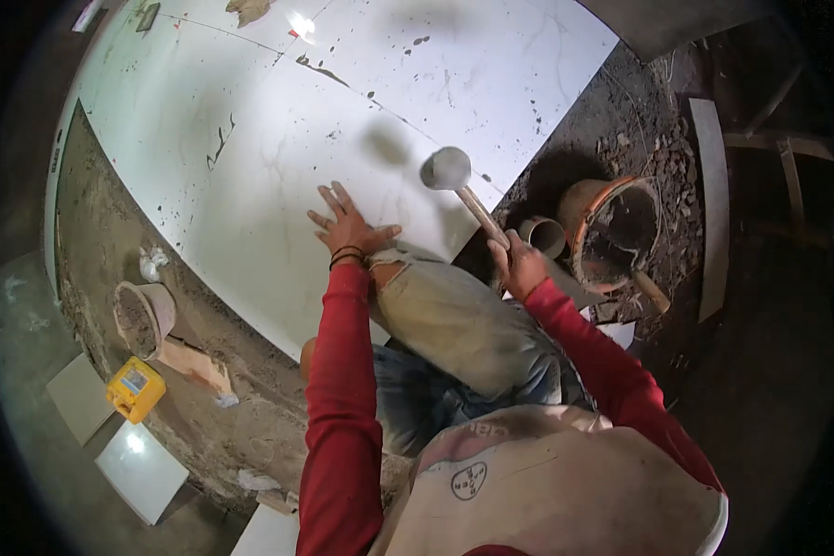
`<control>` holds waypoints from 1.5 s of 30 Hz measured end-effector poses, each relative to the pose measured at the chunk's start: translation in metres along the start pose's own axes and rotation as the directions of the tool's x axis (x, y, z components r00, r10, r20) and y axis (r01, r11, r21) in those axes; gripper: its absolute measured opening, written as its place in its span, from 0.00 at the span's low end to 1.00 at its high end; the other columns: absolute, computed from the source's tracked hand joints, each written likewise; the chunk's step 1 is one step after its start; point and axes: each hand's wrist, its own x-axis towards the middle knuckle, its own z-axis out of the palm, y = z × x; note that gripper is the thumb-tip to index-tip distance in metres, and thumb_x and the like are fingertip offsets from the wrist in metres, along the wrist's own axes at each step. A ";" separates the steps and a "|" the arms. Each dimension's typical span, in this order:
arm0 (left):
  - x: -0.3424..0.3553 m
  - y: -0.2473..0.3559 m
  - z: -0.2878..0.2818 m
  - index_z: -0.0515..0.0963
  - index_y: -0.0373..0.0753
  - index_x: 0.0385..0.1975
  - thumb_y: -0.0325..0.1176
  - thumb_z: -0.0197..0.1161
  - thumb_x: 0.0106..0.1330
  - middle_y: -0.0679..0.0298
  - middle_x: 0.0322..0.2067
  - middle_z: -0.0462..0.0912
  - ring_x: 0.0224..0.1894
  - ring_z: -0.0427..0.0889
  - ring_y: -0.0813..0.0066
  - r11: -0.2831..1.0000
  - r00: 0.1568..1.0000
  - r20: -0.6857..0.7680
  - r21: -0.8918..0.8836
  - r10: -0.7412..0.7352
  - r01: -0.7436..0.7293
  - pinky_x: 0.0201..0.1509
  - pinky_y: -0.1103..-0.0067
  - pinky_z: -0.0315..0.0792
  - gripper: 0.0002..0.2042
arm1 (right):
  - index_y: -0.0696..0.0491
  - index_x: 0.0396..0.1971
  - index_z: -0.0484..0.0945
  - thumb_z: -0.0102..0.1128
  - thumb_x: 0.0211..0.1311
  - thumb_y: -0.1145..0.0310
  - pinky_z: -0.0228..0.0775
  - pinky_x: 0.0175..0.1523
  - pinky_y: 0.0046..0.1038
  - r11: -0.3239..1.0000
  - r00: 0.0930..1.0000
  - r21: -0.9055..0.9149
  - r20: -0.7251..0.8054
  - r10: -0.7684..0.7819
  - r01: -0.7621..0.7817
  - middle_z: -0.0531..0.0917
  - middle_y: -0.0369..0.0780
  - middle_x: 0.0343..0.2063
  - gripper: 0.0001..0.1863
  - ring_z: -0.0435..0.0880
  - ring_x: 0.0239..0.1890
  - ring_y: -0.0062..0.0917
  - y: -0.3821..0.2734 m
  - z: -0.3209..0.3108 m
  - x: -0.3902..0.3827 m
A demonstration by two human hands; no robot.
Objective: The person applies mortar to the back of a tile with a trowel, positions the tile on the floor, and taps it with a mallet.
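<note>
My right hand is closed round the wooden handle of a mallet with a round grey head. The mallet's head is raised over a large white floor tile, near the tile's right edge. My left hand lies with fingers spread on the same tile, just ahead of my bent knee in worn jeans. Dark specks of dirt and thin grey veins mark the tile. A dark joint line parts it from the tiles beyond.
An orange-rimmed bucket with a tool in it stands at the right, beside a short pipe. At the left are a small bucket, a yellow jerrycan and a loose tile. Bare mortar bed borders the tiles.
</note>
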 end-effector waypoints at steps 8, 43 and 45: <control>-0.003 0.006 0.001 0.30 0.44 0.70 0.59 0.77 0.32 0.55 0.71 0.26 0.68 0.33 0.29 1.000 1.000 -0.008 -0.003 0.007 -0.007 0.65 0.42 0.46 0.70 | 0.55 0.37 0.68 0.54 0.65 0.58 0.68 0.28 0.47 0.999 0.999 -0.043 0.041 0.021 -0.019 0.79 0.55 0.25 0.15 0.79 0.28 0.52 0.025 0.000 0.005; 0.007 -0.009 -0.014 0.32 0.47 0.70 0.57 0.81 0.21 0.58 0.71 0.30 0.68 0.35 0.28 0.996 0.996 -0.067 -0.050 0.067 -0.070 0.61 0.42 0.56 0.75 | 0.56 0.38 0.64 0.47 0.69 0.57 0.64 0.21 0.47 0.974 0.958 0.065 -0.207 -0.198 0.215 0.75 0.55 0.14 0.16 0.77 0.19 0.52 -0.073 0.057 0.169; 0.002 -0.006 -0.005 0.32 0.47 0.70 0.56 0.81 0.21 0.58 0.71 0.30 0.68 0.35 0.28 0.996 0.997 -0.017 -0.058 0.073 -0.074 0.61 0.42 0.56 0.75 | 0.56 0.37 0.65 0.46 0.69 0.57 0.65 0.21 0.48 0.978 0.985 -0.148 -0.073 -0.159 0.146 0.75 0.55 0.14 0.16 0.77 0.19 0.53 -0.059 0.061 0.179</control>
